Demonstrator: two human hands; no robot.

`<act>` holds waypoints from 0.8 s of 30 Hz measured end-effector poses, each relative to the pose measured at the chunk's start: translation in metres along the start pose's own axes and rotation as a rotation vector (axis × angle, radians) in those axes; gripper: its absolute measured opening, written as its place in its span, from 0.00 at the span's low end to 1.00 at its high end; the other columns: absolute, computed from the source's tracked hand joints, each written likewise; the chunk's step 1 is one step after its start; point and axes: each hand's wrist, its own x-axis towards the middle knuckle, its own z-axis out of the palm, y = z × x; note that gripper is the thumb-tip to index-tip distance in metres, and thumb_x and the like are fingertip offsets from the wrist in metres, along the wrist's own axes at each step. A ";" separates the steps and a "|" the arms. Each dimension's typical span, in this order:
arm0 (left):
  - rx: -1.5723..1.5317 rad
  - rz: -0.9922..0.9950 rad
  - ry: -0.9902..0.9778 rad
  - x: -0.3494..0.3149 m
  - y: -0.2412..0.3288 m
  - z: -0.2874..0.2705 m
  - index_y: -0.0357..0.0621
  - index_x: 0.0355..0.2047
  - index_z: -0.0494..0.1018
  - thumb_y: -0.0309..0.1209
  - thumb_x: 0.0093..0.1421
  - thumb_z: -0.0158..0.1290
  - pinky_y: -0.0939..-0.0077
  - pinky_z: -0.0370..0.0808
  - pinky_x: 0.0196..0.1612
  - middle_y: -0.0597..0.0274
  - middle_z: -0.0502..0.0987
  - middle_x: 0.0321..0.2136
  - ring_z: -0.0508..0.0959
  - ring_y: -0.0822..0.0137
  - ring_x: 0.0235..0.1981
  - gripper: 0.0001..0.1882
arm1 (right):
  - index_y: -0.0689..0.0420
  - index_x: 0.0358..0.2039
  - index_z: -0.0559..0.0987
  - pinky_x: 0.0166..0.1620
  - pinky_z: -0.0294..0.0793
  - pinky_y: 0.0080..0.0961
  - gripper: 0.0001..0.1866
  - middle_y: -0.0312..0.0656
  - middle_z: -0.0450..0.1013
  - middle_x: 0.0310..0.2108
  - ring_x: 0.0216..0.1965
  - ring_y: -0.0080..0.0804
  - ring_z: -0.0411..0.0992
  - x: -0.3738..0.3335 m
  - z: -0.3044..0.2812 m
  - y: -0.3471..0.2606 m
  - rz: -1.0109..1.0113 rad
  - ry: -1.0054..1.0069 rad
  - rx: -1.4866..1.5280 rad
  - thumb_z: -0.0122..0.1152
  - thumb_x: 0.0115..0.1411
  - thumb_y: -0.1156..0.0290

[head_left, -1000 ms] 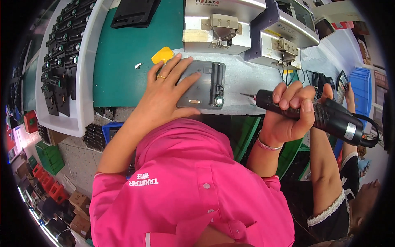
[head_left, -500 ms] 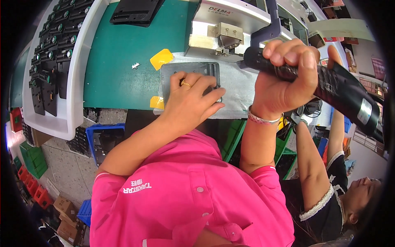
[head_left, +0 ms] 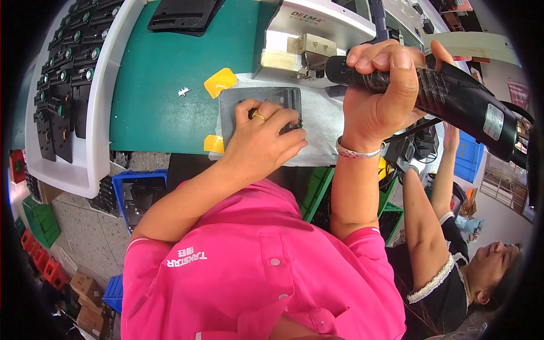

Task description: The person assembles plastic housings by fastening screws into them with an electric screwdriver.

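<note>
A black electric screwdriver (head_left: 462, 102) slants across the right side, raised above the bench. My right hand (head_left: 385, 93) is wrapped round its taped grip, close to the front of the metal screw feeder (head_left: 317, 42). My left hand (head_left: 266, 130) lies over a flat dark grey panel (head_left: 232, 105), its fingers curled and pressed down around a small dark part that they mostly hide. Under the panel is a whitish sheet (head_left: 323, 122), with yellow tape pieces (head_left: 220, 82) at its left side. The screwdriver's bit cannot be made out.
A white tray (head_left: 99, 153) at the left holds several black assemblies. Black panels (head_left: 184, 16) lie at the back of the green mat (head_left: 153, 79), and a small white part (head_left: 183, 92) rests on it. A co-worker's arm (head_left: 422, 226) reaches in from the right.
My right hand has moved slightly left and up with the screwdriver, toward the screw feeder. My left hand stays on the panel. The co-worker's arms have shifted a little.
</note>
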 end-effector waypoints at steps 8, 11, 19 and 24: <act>0.016 0.024 0.023 0.000 0.000 -0.002 0.56 0.31 0.79 0.38 0.49 0.62 0.58 0.56 0.50 0.71 0.73 0.37 0.70 0.65 0.42 0.09 | 0.58 0.56 0.58 0.25 0.72 0.34 0.27 0.40 0.65 0.21 0.18 0.28 0.65 -0.001 0.000 0.000 -0.007 -0.148 -0.034 0.55 0.58 0.79; -0.012 0.034 0.016 0.000 0.000 -0.002 0.55 0.35 0.78 0.37 0.50 0.61 0.58 0.56 0.50 0.70 0.73 0.38 0.70 0.66 0.41 0.11 | 0.59 0.56 0.58 0.25 0.72 0.34 0.27 0.41 0.66 0.21 0.18 0.28 0.65 0.007 0.001 -0.002 0.077 -0.182 -0.092 0.54 0.58 0.80; 0.045 -0.027 0.066 0.000 0.002 -0.022 0.54 0.39 0.76 0.32 0.51 0.60 0.62 0.56 0.50 0.70 0.74 0.38 0.72 0.66 0.42 0.14 | 0.58 0.57 0.59 0.25 0.71 0.34 0.27 0.41 0.66 0.21 0.18 0.29 0.65 0.009 -0.003 -0.009 0.170 -0.196 -0.024 0.53 0.58 0.80; 0.051 -0.040 0.068 -0.015 -0.002 -0.028 0.53 0.34 0.77 0.32 0.49 0.61 0.62 0.56 0.49 0.70 0.75 0.37 0.72 0.66 0.42 0.10 | 0.49 0.60 0.60 0.23 0.64 0.29 0.26 0.36 0.60 0.21 0.18 0.26 0.58 -0.019 -0.020 -0.039 0.224 -0.245 -0.036 0.50 0.60 0.74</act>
